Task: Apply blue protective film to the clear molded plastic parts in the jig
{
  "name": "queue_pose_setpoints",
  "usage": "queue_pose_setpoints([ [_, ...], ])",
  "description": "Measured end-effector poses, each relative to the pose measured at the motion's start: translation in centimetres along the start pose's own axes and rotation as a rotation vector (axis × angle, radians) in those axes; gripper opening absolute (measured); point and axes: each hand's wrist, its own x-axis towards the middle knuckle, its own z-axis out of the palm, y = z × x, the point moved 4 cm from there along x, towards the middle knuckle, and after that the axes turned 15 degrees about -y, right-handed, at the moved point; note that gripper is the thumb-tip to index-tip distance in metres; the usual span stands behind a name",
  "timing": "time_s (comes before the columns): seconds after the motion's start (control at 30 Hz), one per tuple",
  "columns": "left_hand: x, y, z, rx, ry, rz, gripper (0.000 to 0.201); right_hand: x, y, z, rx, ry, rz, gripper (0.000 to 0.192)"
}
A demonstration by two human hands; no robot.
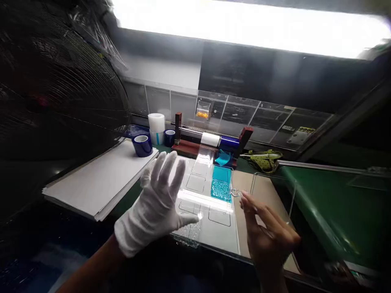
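Note:
My left hand (pixel 159 195), in a white glove, is open with its fingers spread over the left side of a white sheet (pixel 218 234) marked with dark outlines. Near its thumb lies a clear, glossy piece (pixel 192 230); whether they touch I cannot tell. My bare right hand (pixel 269 232) pinches a small clear piece with a ring-shaped end (pixel 235 192) between thumb and fingertips. Just left of that ring, a blue film (pixel 221 185) lies on the sheet, its lower half bubbled or textured. A clear strip (pixel 203 158) runs from a roll down to the sheet.
Behind the sheet, a red-brown stand (pixel 191 148) carries a white roll (pixel 210 139) and a blue roll (pixel 229 141). Stacked white sheets (pixel 97 175) bear a blue tape roll (pixel 142 146). A large fan (pixel 76 81) stands left; a green surface (pixel 336 203) lies right.

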Motion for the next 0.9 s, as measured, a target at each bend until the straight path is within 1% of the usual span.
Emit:
queue_pose_setpoints([
  [0.1, 0.7, 0.4, -0.5, 0.003, -0.006, 0.042, 0.138, 0.1, 0.1, 0.0, 0.015, -0.017, -0.003, 0.026],
  [0.2, 1.3, 1.0, -0.8, 0.027, -0.042, 0.076, 0.139, 0.2, 0.0, -0.2, 0.034, -0.026, -0.011, 0.027],
  [0.3, 1.9, 1.8, -0.9, 0.082, -0.098, 0.081, 0.143, 0.3, -0.4, -0.4, 0.038, -0.034, -0.026, 0.027],
  [0.4, 2.3, 2.6, -1.1, 0.13, -0.12, 0.09, 0.15, 0.6, -0.8, -0.3, 0.037, -0.04, -0.048, 0.029],
  [0.47, 2.6, 3.0, -1.1, 0.142, -0.134, 0.114, 0.148, 0.8, -1.1, 0.1, 0.05, -0.047, -0.054, 0.029],
  [0.57, 2.9, 3.1, -0.8, 0.127, -0.143, 0.137, 0.136, 1.1, -1.7, 0.5, 0.072, -0.063, -0.064, 0.029],
  [0.63, 2.8, 2.6, -0.6, 0.066, -0.088, 0.147, 0.13, 1.4, -2.1, 0.5, 0.084, -0.073, -0.068, 0.029],
  [0.7, 2.7, 1.6, -0.3, -0.014, -0.027, 0.159, 0.128, 1.6, -2.2, 0.0, 0.105, -0.078, -0.057, 0.032],
  [0.8, 2.3, -0.4, 0.3, -0.087, 0.001, 0.156, 0.127, 1.5, -1.9, -1.7, 0.122, -0.068, -0.058, 0.035],
  [0.9, 1.7, -2.2, 0.5, -0.089, 0.05, 0.147, 0.127, 0.8, -0.9, -3.6, 0.059, -0.058, -0.07, 0.039],
])
